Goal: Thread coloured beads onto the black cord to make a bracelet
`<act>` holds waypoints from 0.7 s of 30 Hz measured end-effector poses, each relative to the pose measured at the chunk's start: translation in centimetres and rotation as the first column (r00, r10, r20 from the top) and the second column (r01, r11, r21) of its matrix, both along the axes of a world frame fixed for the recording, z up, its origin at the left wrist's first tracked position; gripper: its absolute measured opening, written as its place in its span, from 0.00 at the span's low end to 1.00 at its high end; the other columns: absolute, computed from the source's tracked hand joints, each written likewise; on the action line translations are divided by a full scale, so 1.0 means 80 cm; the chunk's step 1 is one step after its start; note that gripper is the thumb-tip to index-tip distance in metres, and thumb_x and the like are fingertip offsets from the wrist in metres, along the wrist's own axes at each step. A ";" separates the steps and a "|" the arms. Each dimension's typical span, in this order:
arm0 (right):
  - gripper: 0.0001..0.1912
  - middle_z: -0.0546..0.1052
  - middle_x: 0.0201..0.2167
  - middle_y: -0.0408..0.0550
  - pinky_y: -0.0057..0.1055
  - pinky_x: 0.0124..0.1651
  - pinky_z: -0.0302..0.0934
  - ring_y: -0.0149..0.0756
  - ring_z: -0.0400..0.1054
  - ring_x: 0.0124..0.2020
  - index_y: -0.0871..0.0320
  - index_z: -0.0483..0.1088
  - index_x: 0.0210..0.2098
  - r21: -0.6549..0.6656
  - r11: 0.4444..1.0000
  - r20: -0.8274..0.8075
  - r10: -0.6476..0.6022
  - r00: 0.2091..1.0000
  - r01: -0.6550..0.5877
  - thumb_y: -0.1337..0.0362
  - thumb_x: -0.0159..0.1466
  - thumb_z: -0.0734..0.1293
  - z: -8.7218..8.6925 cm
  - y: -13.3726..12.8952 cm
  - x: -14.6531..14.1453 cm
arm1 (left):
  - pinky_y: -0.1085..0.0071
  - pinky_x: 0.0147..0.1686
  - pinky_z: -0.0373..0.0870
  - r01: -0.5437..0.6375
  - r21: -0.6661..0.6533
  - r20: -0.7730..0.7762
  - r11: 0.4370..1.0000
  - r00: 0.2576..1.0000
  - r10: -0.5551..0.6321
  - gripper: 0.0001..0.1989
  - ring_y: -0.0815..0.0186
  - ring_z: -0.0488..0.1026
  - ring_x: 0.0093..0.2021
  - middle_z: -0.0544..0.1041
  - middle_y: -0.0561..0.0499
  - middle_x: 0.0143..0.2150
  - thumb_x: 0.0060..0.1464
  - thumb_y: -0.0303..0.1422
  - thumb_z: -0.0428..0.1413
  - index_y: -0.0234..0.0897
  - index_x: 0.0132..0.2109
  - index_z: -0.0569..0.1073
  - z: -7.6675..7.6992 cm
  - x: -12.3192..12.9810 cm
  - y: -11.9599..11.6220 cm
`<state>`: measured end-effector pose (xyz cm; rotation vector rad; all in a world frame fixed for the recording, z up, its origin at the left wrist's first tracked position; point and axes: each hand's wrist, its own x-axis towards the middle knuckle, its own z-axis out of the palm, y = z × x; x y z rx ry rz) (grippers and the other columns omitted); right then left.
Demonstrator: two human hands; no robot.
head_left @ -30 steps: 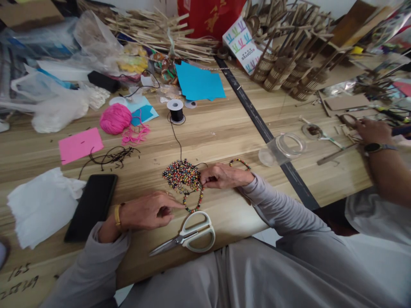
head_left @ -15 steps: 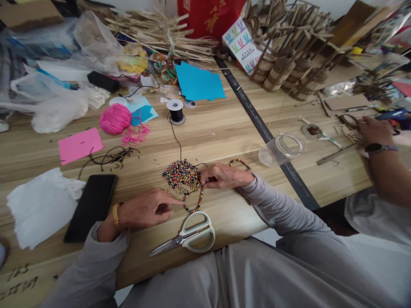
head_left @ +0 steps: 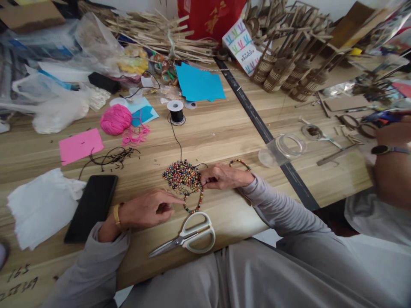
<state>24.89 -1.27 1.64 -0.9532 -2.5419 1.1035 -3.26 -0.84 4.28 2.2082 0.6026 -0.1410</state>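
Observation:
A curved string of coloured beads (head_left: pixel 193 210) lies on the wooden table below a loose bead pile (head_left: pixel 180 173). My left hand (head_left: pixel 149 208) rests at its left, index finger stretched out to the string's left side, the other fingers curled. My right hand (head_left: pixel 216 176) is at the pile's right edge, thumb and fingers pinched on the black cord at the string's upper right end. White-handled scissors (head_left: pixel 197 233) lie just below the string. Black cord runs up from the pile to a spool (head_left: pixel 176 112). Another beaded strand (head_left: pixel 240 161) lies beyond my right wrist.
A black phone (head_left: pixel 91 208), white cloth (head_left: pixel 43 205) and black cord scraps (head_left: pixel 111 158) are at left. Pink yarn (head_left: pixel 116 119) sits farther back. Rightward are a clear plastic container (head_left: pixel 282 149), a long black strip (head_left: pixel 257 122) and another person's hand (head_left: pixel 393 132).
The other person's hand at the far right has moved rightward, uncovering more of the brown rings. My hands and the beads have not visibly moved.

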 end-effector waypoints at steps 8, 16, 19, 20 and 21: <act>0.03 0.73 0.27 0.44 0.23 0.32 0.54 0.26 0.64 0.28 0.64 0.71 0.34 0.003 1.000 -0.003 0.003 1.000 -0.003 0.73 0.62 0.65 0.000 0.000 0.000 | 0.71 0.35 0.65 -0.035 0.032 -0.042 0.999 0.998 0.036 0.19 0.66 0.71 0.32 0.79 0.48 0.35 0.56 0.30 0.50 0.36 0.53 0.74 0.002 0.010 0.002; 0.03 0.73 0.28 0.44 0.23 0.32 0.54 0.26 0.64 0.28 0.64 0.72 0.34 0.003 1.000 0.005 -0.002 1.000 0.002 0.72 0.62 0.65 -0.001 0.000 0.000 | 0.73 0.33 0.63 -0.012 0.055 -0.079 0.998 0.997 0.016 0.19 0.68 0.71 0.30 0.78 0.49 0.33 0.55 0.29 0.50 0.37 0.53 0.74 0.002 0.012 0.000; 0.03 0.73 0.28 0.44 0.23 0.32 0.54 0.27 0.64 0.28 0.63 0.71 0.34 -0.004 1.000 -0.001 0.002 1.000 -0.002 0.72 0.62 0.65 -0.002 0.001 0.000 | 0.73 0.34 0.64 0.003 0.062 -0.082 0.998 0.997 0.002 0.19 0.67 0.71 0.31 0.79 0.49 0.33 0.55 0.29 0.50 0.37 0.53 0.74 0.003 0.012 0.000; 0.03 0.73 0.28 0.44 0.23 0.32 0.54 0.27 0.65 0.28 0.63 0.71 0.34 -0.007 1.000 -0.005 0.003 1.000 -0.003 0.71 0.62 0.64 -0.002 0.001 0.000 | 0.73 0.34 0.64 0.001 0.062 -0.087 0.998 0.996 0.004 0.19 0.67 0.71 0.31 0.79 0.49 0.33 0.55 0.29 0.50 0.38 0.53 0.74 0.004 0.013 0.000; 0.04 0.73 0.28 0.43 0.23 0.32 0.54 0.27 0.65 0.28 0.63 0.71 0.34 -0.010 1.000 -0.008 0.004 1.000 -0.004 0.71 0.62 0.64 -0.003 0.001 0.001 | 0.73 0.34 0.64 -0.003 0.061 -0.090 0.998 0.996 0.009 0.19 0.67 0.71 0.31 0.79 0.49 0.34 0.55 0.29 0.50 0.38 0.54 0.74 0.004 0.013 0.000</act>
